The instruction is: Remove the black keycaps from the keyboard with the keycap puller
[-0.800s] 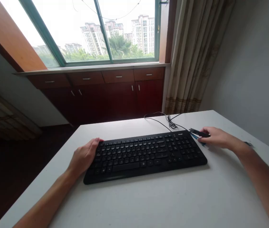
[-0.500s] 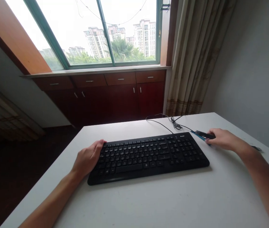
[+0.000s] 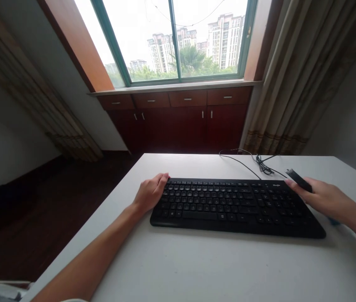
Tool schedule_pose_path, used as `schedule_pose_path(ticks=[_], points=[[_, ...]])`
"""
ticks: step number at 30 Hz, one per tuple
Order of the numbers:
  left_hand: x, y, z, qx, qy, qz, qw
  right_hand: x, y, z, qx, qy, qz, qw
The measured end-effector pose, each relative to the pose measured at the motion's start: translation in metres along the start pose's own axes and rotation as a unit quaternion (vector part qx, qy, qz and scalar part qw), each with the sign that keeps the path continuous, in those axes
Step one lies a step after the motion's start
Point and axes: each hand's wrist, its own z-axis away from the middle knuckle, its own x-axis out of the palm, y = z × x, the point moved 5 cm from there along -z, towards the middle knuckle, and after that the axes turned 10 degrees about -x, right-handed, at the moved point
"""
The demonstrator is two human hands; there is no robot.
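A black keyboard [image 3: 237, 205] held at one end, a slim dark object [image 3: 300, 181] at the other

The slim dark object is grasped in the right hand [image 3: 327, 197], between thumb and fingers, at the keyboard's far right corner; whether the keyboard is also touched there cannot be told. The object's lighter tip is pointed away and to the left, so that its long axis is set at a slant to the keyboard's, which is laid from left to right. The keyboard's left end is gripped by the left hand [image 3: 149, 193]; the fingers beneath are hidden. The slim object is thus nearer the right hand by the whole keyboard's length.

Beyond the tip, slightly to its left, a bundled black cable [image 3: 263, 166] is seen on the white desk [image 3: 203, 266]. A small blue item [image 3: 333, 221] is partly covered by the right wrist. Farther off, a red-brown cabinet [image 3: 173, 130] is placed under a window [image 3: 209, 63].

A pale logo [image 3: 276, 185] is printed near the keyboard's far right corner, but its letters cannot be read; the key legends are likewise too small. No writing can be made out on the slim object.
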Motion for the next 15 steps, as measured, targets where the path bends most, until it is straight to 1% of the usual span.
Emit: schedule_pose_path(ticks=[2, 4, 8, 11, 15], points=[[0.000, 0.003, 0.002, 0.005, -0.001, 0.007, 1.000, 0.005, -0.005, -0.001, 0.010, 0.012, 0.011, 1.000], [0.001, 0.005, 0.005, 0.014, -0.005, 0.015, 1.000, 0.008, 0.000, -0.003, 0.031, 0.019, 0.025, 0.999], [0.003, 0.009, 0.011, 0.035, -0.020, 0.041, 0.998, 0.008, 0.026, -0.011, 0.088, 0.015, 0.059, 0.994], [0.005, 0.011, 0.013, 0.045, -0.029, 0.055, 0.997, 0.008, 0.040, -0.018, 0.104, 0.005, 0.083, 0.991], [0.004, 0.013, 0.013, 0.046, -0.025, 0.076, 0.996, 0.009, 0.051, -0.022, 0.111, -0.002, 0.098, 0.989]])
